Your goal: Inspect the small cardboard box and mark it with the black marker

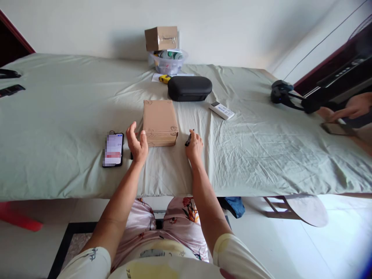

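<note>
Cardboard is showing at the middle of the table (58,116), where a small brown box (160,122) is lying flat on the pale green cloth, its near end facing the person. The left hand (137,144) is hovering just beside the box's near left corner, fingers spread and curled loosely, palm turned toward the box, holding nothing; the thumb may be brushing the cardboard, though the view is not making that plain. The right hand (194,146) is resting on the cloth just to the right of the box, apart from it, fingers folded around a slim black pen-like tool (189,138) whose tip is pointing up and away.

A phone (113,149) is lying face up to the left of the left hand, screen lit. Beyond the box a black oval case (189,88) is sitting, with a white remote (222,110) to its right. Against the wall a clear tub (167,62) is carrying a second cardboard box (161,38) on top. At the far right edge another person's hand (350,108) is touching a flat device.
</note>
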`<state>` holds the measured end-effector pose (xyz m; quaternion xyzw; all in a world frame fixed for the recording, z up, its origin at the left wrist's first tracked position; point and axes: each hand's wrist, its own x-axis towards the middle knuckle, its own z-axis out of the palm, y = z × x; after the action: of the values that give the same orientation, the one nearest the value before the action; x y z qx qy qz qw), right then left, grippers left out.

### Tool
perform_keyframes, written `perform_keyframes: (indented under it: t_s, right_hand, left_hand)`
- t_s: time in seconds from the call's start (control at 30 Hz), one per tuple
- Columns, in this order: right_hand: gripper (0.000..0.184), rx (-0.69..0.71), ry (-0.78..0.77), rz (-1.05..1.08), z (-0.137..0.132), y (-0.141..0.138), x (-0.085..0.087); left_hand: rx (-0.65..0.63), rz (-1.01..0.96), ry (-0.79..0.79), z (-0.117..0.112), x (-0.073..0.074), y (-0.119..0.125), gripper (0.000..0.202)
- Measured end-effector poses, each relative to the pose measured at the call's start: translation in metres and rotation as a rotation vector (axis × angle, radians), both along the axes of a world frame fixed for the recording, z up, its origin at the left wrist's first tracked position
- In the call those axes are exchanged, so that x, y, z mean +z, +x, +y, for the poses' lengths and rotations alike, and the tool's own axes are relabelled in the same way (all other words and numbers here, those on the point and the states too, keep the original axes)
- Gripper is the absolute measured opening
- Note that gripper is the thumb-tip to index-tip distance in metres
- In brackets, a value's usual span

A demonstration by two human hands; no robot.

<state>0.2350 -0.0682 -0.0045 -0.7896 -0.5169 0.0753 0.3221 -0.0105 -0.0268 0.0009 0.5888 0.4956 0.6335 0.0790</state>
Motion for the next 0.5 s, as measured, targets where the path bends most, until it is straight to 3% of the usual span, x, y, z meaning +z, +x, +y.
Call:
perform_keyframes:
  t_s: [0.13, 0.23, 0.3, 0.4, 0.5]
  right_hand:
    - [0.066, 0.047, -0.153, -0.139, -0.005, -0.002, 0.009]
    - [0.063, 0.082, -0.184, -0.164, -0.008, -0.003, 0.014]
    - [0.063, 0.096, -0.187, -0.173, -0.008, -0.004, 0.014]
    - [0.060, 0.093, -0.197, -0.198, -0.007, -0.005, 0.013]
    - [0.059, 0.088, -0.186, -0.187, -0.007, -0.006, 0.011]
  left_hand:
    - [0.071, 0.035, -0.010, -0.021, 0.018, -0.019, 0.035]
    - [0.154, 0.065, -0.083, -0.047, 0.025, -0.050, 0.037]
    - [0.262, 0.126, -0.219, -0.063, 0.028, -0.075, 0.048]
    - [0.442, 0.308, -0.551, -0.077, 0.028, -0.109, 0.062]
    - [0.499, 0.465, -0.773, -0.080, 0.026, -0.126, 0.069]
